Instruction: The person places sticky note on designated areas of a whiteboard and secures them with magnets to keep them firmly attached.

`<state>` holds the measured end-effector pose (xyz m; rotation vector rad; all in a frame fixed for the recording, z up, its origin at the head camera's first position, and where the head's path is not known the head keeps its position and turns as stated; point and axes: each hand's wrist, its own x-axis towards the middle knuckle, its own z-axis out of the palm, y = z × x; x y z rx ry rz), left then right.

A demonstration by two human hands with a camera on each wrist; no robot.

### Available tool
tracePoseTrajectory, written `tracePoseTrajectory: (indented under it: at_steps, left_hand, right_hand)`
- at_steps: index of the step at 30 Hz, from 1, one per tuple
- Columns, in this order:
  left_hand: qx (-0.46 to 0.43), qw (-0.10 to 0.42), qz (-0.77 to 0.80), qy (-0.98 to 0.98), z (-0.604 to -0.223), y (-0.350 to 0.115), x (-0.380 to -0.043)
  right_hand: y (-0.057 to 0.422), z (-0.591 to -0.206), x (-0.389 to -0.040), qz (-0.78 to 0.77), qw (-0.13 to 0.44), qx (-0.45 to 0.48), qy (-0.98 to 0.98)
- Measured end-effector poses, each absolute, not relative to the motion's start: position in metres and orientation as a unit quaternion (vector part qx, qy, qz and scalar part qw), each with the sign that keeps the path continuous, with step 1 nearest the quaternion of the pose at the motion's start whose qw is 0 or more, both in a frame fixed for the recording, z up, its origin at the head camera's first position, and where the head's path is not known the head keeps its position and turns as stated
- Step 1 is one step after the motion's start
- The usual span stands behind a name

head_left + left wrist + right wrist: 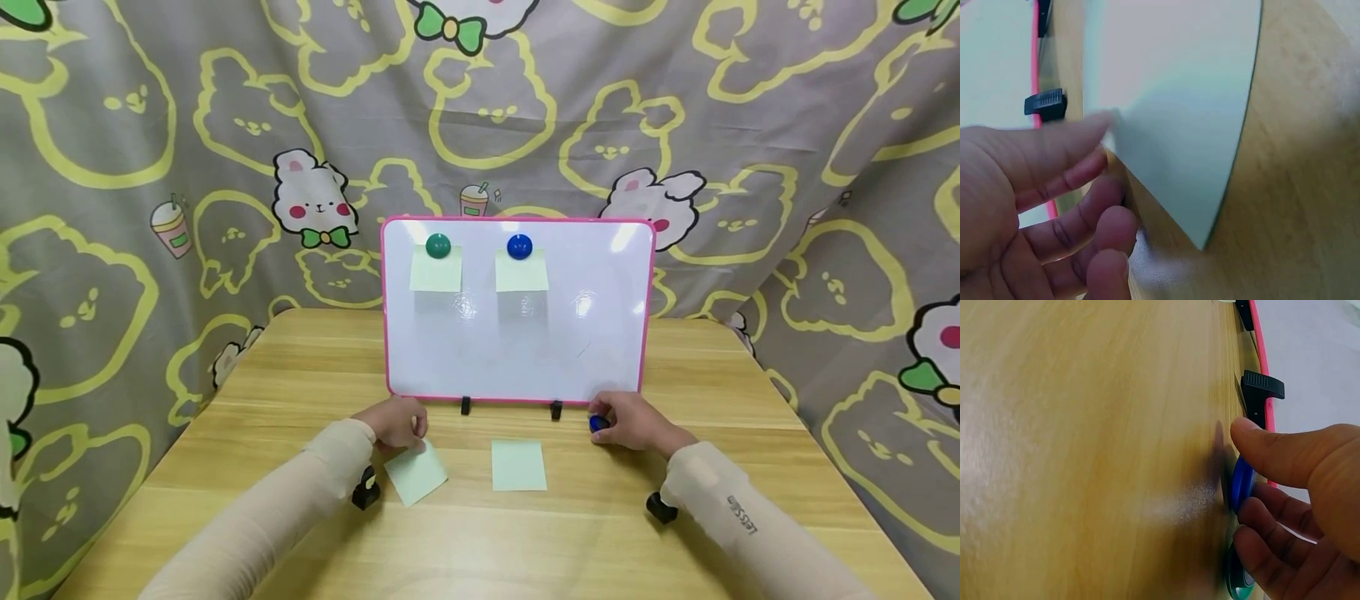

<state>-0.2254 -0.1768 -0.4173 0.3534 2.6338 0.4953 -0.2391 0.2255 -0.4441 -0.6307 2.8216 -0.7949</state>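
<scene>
My left hand (397,421) pinches the upper corner of a pale green paper note (417,477) between thumb and fingers; in the left wrist view the note (1172,119) tilts up over the wood. At the lower right corner of a whiteboard (517,354), my right hand (636,422) grips a round blue magnet (598,423) with thumb and fingertips. A green magnet (1240,578) lies beside it under the fingers in the right wrist view. Another pale green note (519,465) lies flat on the table between the hands.
The pink-framed board stands upright on black feet (556,409). On it hang two notes, one under a green magnet (438,246), the other under a blue magnet (520,247). A patterned curtain (247,125) surrounds the wooden table (465,550).
</scene>
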Motion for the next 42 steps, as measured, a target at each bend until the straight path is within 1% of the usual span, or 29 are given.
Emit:
tracePoseTrajectory:
  at_steps: [15,24,36,39,42]
  left_hand:
    - [0.150,0.204,0.212,0.944,-0.4255,-0.1762,-0.2243]
    - [0.159,0.200,0.233,0.939,-0.4230,-0.1776,-0.2236]
    - [0.191,0.171,0.211,0.943,-0.4231,-0.1783,-0.2248]
    - [0.208,0.156,0.203,0.944,-0.4241,-0.1790,-0.2259]
    - [0.218,0.154,0.206,0.941,-0.4247,-0.1799,-0.2271]
  right_hand:
    - [0.2246,-0.4455,-0.2399,-0.256,0.082,-0.205,0.941]
    - [0.2257,-0.4454,-0.2392,-0.263,0.077,-0.211,0.938]
    - [0.2226,-0.4427,-0.2369,-0.264,0.087,-0.204,0.939]
    - [0.2220,-0.4409,-0.2363,-0.264,0.086,-0.210,0.937]
    - [0.2206,-0.4388,-0.2357,-0.276,0.094,-0.203,0.935]
